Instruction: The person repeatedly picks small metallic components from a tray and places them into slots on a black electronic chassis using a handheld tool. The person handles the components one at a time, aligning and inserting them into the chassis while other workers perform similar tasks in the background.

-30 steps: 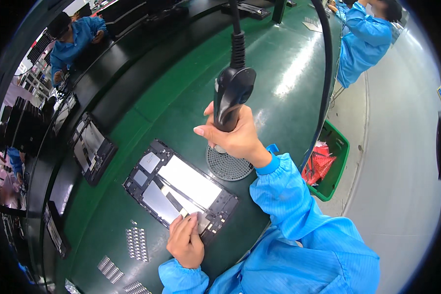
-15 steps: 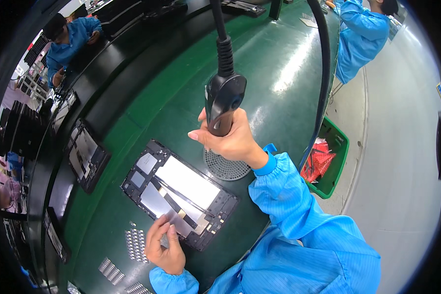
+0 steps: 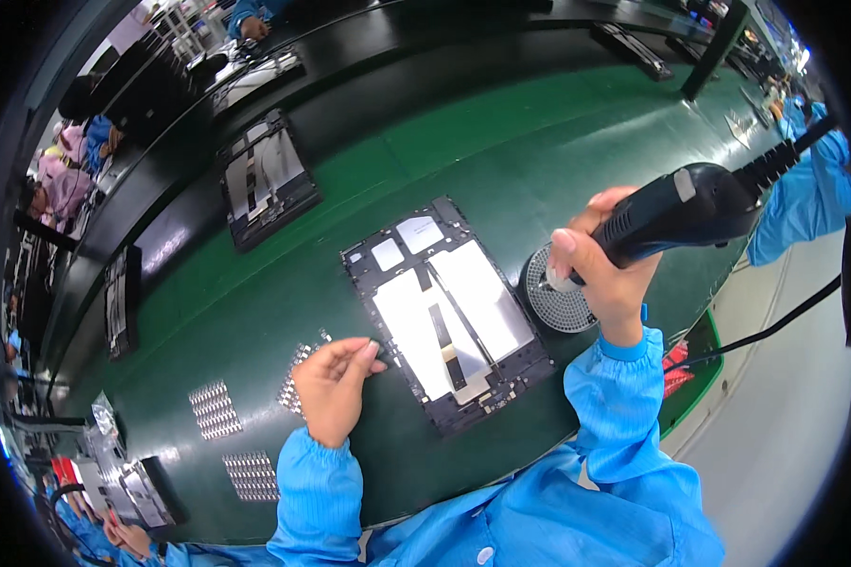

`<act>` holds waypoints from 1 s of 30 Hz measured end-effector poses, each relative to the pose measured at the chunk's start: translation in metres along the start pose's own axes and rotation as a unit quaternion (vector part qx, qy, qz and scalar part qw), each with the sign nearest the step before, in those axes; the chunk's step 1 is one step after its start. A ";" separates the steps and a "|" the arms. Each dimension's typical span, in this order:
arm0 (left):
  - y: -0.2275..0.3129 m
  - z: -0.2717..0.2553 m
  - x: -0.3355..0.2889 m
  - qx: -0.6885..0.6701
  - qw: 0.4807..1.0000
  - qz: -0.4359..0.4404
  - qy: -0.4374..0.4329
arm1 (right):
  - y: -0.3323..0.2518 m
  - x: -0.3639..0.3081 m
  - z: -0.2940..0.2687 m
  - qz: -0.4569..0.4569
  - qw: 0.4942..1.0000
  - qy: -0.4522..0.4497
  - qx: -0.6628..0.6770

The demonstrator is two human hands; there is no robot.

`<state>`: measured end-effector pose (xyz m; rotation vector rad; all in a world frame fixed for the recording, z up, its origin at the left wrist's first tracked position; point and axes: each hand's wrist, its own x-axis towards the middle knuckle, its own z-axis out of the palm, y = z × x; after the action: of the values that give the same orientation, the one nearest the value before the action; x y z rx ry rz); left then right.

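Observation:
My right hand [image 3: 619,283] is wrapped around a black corded electric screwdriver [image 3: 681,213]. The tool leans over a round grey dish [image 3: 560,300] full of small holes, and its tip is hidden by my fingers. A tablet without its back cover [image 3: 503,307] lies tilted on the green table, showing silver battery panels and a black frame. Beside its left edge is my left hand [image 3: 331,383], thumb and fingers pressed together in a pinch. Whatever may be between them is too small to name. Rows of small metal parts [image 3: 291,392] lie partly behind that hand.
Two more sheets of small metal parts [image 3: 215,410] [image 3: 251,476] lie at the left. Another opened tablet [image 3: 267,180] rests by the black shelf edge. On the right, below the table, a green bin [image 3: 704,378] holds red wrapping. Co-workers in blue [image 3: 808,208] sit nearby.
The view has turned. The screwdriver has gone from upright to slanted, with its tip end over the round dish. My left hand has come off the tablet's battery to beside its left edge.

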<state>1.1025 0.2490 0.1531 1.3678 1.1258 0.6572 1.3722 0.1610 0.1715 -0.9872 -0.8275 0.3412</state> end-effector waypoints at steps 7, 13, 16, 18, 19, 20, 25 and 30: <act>-0.019 0.002 0.035 0.065 0.994 0.079 -0.027 | -0.015 -0.008 0.044 -0.002 0.996 -0.082 0.040; -0.029 0.002 0.042 0.074 0.991 0.109 -0.022 | -0.014 -0.007 0.096 -0.001 0.983 -0.176 0.055; -0.022 0.006 0.041 0.060 0.996 0.068 -0.023 | -0.007 -0.008 0.117 0.025 0.982 -0.181 0.048; -0.019 0.009 0.039 0.044 0.996 0.075 -0.018 | 0.003 -0.010 0.128 0.071 0.976 -0.185 0.086; -0.019 0.011 0.039 0.037 0.996 0.078 -0.015 | 0.012 -0.011 0.131 0.066 0.974 -0.199 0.088; -0.019 0.012 0.039 0.038 0.996 0.074 -0.012 | 0.016 -0.012 0.134 0.073 0.974 -0.198 0.077; -0.017 0.014 0.040 0.043 0.998 0.047 -0.021 | 0.022 -0.014 0.136 0.099 0.971 -0.207 0.064; -0.007 0.016 0.046 0.021 0.998 -0.025 -0.055 | 0.027 -0.014 0.131 0.097 0.970 -0.215 0.059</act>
<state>1.1326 0.2821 0.1329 1.3907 1.0869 0.5185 1.2683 0.2452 0.1802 -0.8968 -1.0893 0.7827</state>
